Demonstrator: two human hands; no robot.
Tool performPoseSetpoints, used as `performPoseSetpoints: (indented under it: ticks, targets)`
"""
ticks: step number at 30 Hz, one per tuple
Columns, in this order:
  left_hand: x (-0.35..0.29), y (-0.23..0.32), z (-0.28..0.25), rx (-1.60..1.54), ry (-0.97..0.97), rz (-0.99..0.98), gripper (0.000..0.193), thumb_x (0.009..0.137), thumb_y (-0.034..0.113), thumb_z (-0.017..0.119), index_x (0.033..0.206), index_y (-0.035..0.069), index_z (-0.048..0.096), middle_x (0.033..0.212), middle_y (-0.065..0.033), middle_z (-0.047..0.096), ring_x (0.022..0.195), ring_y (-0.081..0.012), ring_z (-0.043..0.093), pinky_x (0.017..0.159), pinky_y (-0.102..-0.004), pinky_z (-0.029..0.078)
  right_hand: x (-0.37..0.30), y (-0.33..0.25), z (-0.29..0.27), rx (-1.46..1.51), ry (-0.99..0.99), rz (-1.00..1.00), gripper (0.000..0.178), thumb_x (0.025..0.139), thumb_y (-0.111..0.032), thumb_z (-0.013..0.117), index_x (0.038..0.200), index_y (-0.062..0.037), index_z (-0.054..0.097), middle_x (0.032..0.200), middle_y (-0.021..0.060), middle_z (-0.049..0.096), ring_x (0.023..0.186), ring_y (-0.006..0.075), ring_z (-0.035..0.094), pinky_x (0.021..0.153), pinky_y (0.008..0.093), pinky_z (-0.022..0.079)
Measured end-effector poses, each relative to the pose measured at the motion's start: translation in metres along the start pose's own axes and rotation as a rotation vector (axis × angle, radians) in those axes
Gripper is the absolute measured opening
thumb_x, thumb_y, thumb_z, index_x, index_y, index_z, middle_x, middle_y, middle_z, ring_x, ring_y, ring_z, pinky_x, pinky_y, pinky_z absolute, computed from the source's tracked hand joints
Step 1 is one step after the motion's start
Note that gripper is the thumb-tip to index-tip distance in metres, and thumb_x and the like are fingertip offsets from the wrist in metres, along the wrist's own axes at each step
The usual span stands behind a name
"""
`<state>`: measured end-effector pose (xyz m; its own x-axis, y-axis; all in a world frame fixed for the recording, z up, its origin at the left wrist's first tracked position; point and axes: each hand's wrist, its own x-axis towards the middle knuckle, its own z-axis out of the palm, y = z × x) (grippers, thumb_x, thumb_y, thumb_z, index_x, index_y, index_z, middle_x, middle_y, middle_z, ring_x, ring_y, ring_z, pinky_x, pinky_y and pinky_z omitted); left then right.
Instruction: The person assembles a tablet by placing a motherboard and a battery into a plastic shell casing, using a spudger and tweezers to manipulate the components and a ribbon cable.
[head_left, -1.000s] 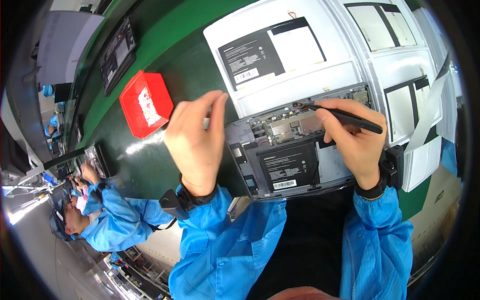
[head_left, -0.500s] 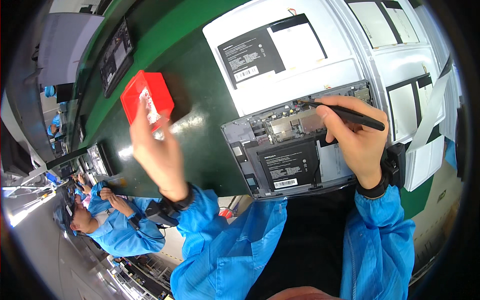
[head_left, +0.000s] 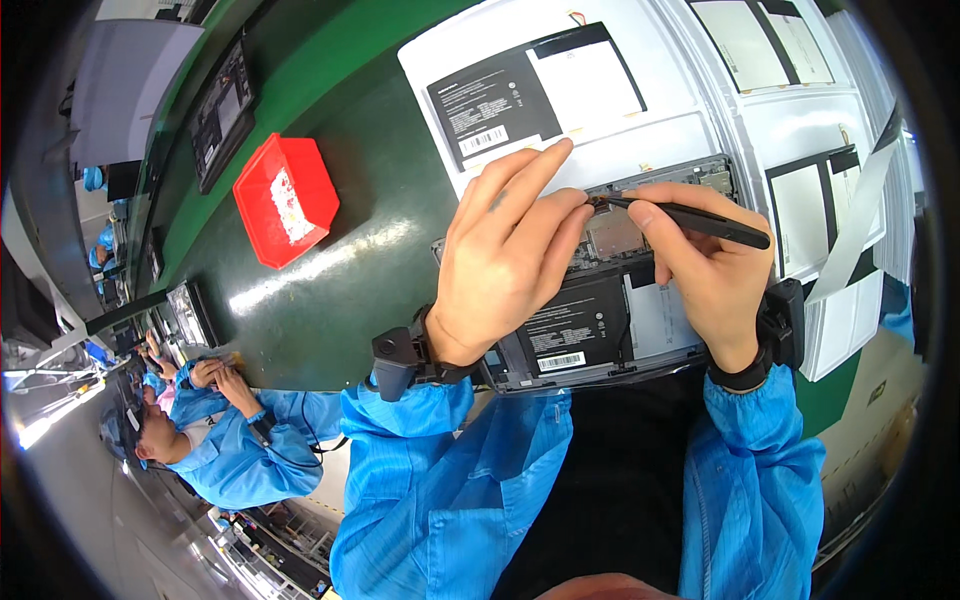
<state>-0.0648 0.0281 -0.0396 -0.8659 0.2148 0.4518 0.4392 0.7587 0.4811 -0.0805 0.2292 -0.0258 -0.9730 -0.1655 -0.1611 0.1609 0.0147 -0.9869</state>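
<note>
An opened tablet (head_left: pixel 610 345) lies in front of me with its circuit board and a black-and-silver battery showing. My right hand (head_left: pixel 712 262) grips black tweezers (head_left: pixel 715 222), whose tips reach the board along the tablet's far edge. Over the tablet's left part is my left hand (head_left: pixel 510 255). Its thumb and index finger are pinched together right at the tweezer tips, while the other fingers stretch away. What lies between those two fingertips, if anything, is too small to tell.
A red bin (head_left: pixel 270 225) with small white pieces stands on the green table (head_left: pixel 350 180) at left. White trays (head_left: pixel 690 125) holding flat batteries (head_left: pixel 535 95) lie behind and right. Another opened tablet (head_left: pixel 222 115) is at far left. A co-worker (head_left: pixel 220 445) in blue works beyond.
My left hand has moved right, from above the red bin to the board, where its fingertips meet the tweezer tips. My right hand has stayed nearly in place with the tweezers.
</note>
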Motion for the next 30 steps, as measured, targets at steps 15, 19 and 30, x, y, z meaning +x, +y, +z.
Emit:
performPoseSetpoints:
  ticks: [15, 19, 30]
  targets:
    - [0.0036, 0.0001, 0.0004, -0.07, -0.025, -0.073, 0.02, 0.073, -0.002, 0.082, 0.092, 0.0, 0.075, 0.115, -0.0161, 0.073, 0.1, -0.0331, 0.069, 0.083, -0.0379, 0.057, 0.0037, -0.0021, 0.0012, -0.007, 0.034, 0.051, 0.015, 0.089, -0.001, 0.076, 0.102, 0.0049, 0.076, 0.074, -0.0003, 0.068, 0.06, 0.0003, 0.054, 0.052, 0.0161, 0.039]
    - [0.0032, -0.0028, 0.0016, -0.136, -0.049, -0.101, 0.02, 0.075, -0.002, 0.082, 0.093, -0.001, 0.074, 0.115, -0.0166, 0.073, 0.1, -0.0336, 0.069, 0.083, -0.0387, 0.057, 0.0053, -0.0044, 0.0006, -0.013, 0.05, 0.124, 0.015, 0.089, -0.001, 0.076, 0.103, 0.0049, 0.076, 0.076, -0.0012, 0.068, 0.06, 0.0001, 0.054, 0.052, 0.0161, 0.037]
    - [0.0033, -0.0031, 0.0011, -0.086, -0.019, -0.062, 0.018, 0.074, -0.001, 0.082, 0.09, -0.001, 0.074, 0.109, -0.0152, 0.074, 0.095, -0.0327, 0.069, 0.081, -0.0377, 0.057, 0.0053, -0.0016, 0.0047, -0.058, 0.041, 0.049, 0.013, 0.089, -0.001, 0.076, 0.101, 0.0053, 0.076, 0.078, -0.0012, 0.069, 0.063, -0.0008, 0.052, 0.053, 0.016, 0.037]
